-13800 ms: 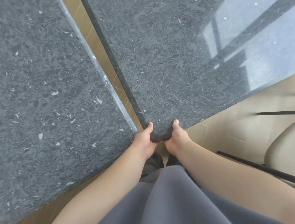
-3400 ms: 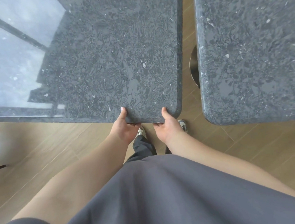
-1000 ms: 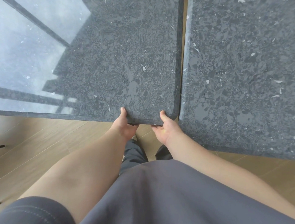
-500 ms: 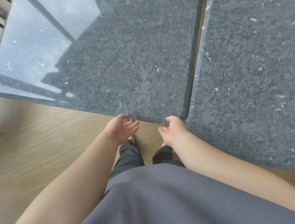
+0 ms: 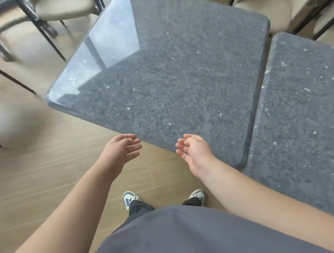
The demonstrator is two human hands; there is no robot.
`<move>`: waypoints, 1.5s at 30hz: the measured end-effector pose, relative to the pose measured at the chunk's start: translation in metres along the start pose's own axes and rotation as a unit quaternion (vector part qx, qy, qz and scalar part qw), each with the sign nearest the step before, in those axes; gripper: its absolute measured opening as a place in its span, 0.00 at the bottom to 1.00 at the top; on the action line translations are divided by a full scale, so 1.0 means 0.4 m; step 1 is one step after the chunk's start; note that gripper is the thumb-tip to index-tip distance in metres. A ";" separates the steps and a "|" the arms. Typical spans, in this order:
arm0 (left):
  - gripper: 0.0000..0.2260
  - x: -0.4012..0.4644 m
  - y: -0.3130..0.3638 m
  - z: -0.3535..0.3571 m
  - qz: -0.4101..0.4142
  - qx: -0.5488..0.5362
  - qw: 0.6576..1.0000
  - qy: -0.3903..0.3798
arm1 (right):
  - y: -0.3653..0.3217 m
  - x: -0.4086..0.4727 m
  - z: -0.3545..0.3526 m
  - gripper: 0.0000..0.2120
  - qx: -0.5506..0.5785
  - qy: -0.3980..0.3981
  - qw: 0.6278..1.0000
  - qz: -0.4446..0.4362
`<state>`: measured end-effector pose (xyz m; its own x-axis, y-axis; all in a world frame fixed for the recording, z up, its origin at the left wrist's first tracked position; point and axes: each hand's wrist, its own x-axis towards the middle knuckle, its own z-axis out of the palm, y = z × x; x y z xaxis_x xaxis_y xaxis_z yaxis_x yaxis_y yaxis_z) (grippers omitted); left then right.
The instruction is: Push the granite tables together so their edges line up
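Head: left hand [image 5: 122, 149], right hand [image 5: 194, 150] loose, empty

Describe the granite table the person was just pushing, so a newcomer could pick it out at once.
Two dark granite tables stand side by side on the wooden floor. The one meant is the left table, just beyond the open left hand and right hand. Unlike the right table, its far-left part mirrors a bright window.
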<state>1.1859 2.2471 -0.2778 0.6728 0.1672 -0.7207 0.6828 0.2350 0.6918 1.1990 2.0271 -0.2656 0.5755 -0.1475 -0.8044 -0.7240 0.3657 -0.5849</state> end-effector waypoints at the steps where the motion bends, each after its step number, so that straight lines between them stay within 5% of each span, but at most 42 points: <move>1: 0.10 -0.011 0.021 -0.048 0.012 0.002 1.000 0.004 | 0.003 -0.021 0.053 0.13 -0.005 -0.010 1.000 -0.010; 8: 0.11 -0.126 0.188 -0.469 0.145 0.004 0.987 0.074 | 0.048 -0.175 0.437 0.14 -0.070 -0.123 0.983 -0.113; 14: 0.11 -0.240 0.273 -0.724 0.243 -0.007 0.960 0.140 | 0.080 -0.286 0.690 0.15 -0.158 -0.248 0.924 -0.247; 24: 0.11 -0.280 0.403 -0.903 0.381 -0.027 0.907 0.176 | 0.034 -0.414 0.958 0.15 -0.211 -0.377 0.812 -0.392; 38: 0.15 -0.043 0.897 -1.114 0.522 0.060 0.837 0.151 | -0.231 -0.347 1.476 0.18 -0.142 -0.471 0.736 -0.465; 45: 0.13 0.075 1.012 -1.270 0.516 0.018 0.839 0.174 | -0.290 -0.296 1.748 0.18 -0.148 -0.480 0.730 -0.463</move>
<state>1.3378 2.8339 -0.0418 0.7915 0.5339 0.2973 -0.1995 -0.2340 0.9515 1.4810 2.6447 -0.0299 0.7689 0.5591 0.3102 0.1759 0.2814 -0.9433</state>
